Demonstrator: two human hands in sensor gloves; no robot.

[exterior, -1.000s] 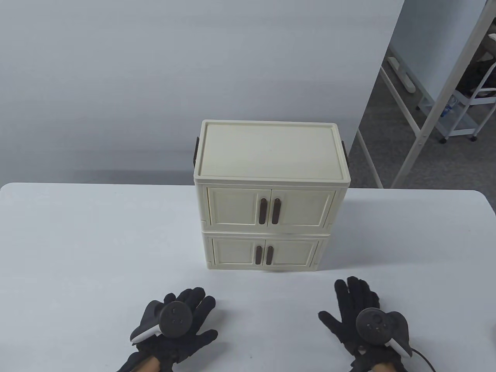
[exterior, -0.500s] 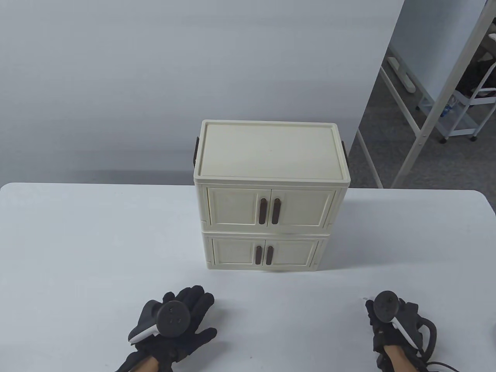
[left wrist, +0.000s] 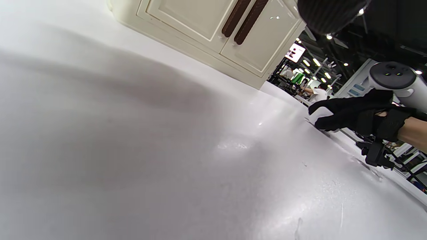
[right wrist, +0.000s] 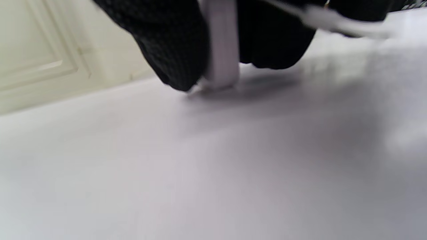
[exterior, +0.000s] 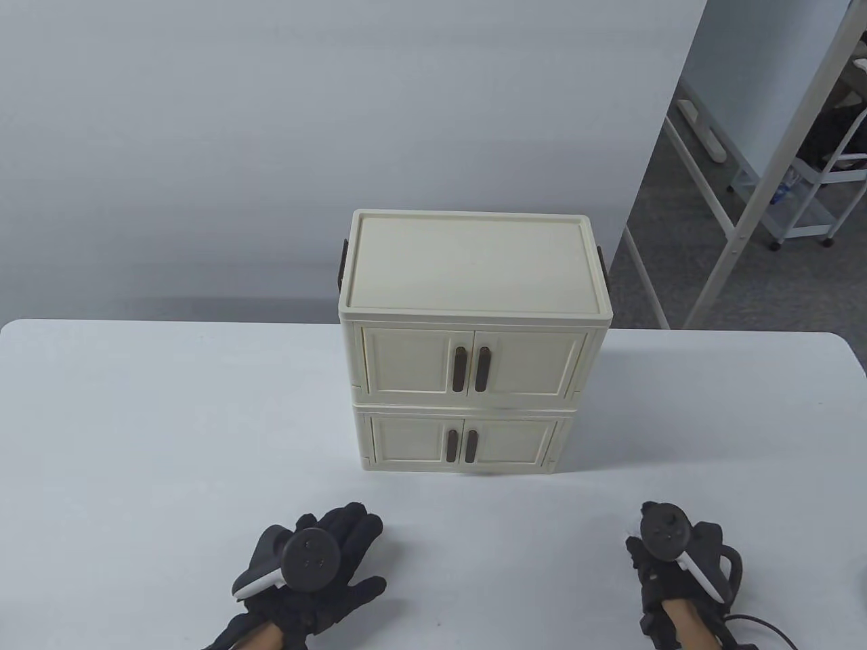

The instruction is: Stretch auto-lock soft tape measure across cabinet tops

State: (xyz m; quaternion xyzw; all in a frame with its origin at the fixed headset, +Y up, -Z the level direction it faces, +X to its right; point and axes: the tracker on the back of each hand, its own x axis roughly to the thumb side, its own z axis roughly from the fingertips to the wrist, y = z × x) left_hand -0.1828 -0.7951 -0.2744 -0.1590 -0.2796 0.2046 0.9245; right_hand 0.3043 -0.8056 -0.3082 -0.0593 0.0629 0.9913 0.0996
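Two cream cabinets point(exterior: 471, 261) are stacked at the table's middle, doors shut, with dark handles; the lower one shows in the left wrist view point(left wrist: 213, 20) and the right wrist view point(right wrist: 40, 50). My right hand point(exterior: 638, 542) stands on edge at the front right and pinches a small white tape measure point(right wrist: 222, 43) against the table. The tape measure also shows in the left wrist view point(left wrist: 318, 116), in that hand's fingers point(left wrist: 337, 108). A white strip point(right wrist: 333, 20) trails from it, blurred. My left hand point(exterior: 339, 542) lies flat on the table at the front left, fingers spread, holding nothing.
The white table point(exterior: 135, 440) runs wide on both sides of the cabinets. A grey backdrop point(exterior: 271, 135) stands behind it. White metal racks point(exterior: 779, 169) stand on the floor at the far right. A cable point(exterior: 758, 619) trails from my right wrist.
My right hand turned from flat and spread to standing on edge, moved right, and now pinches the white tape measure. My left hand edged slightly forward and right.
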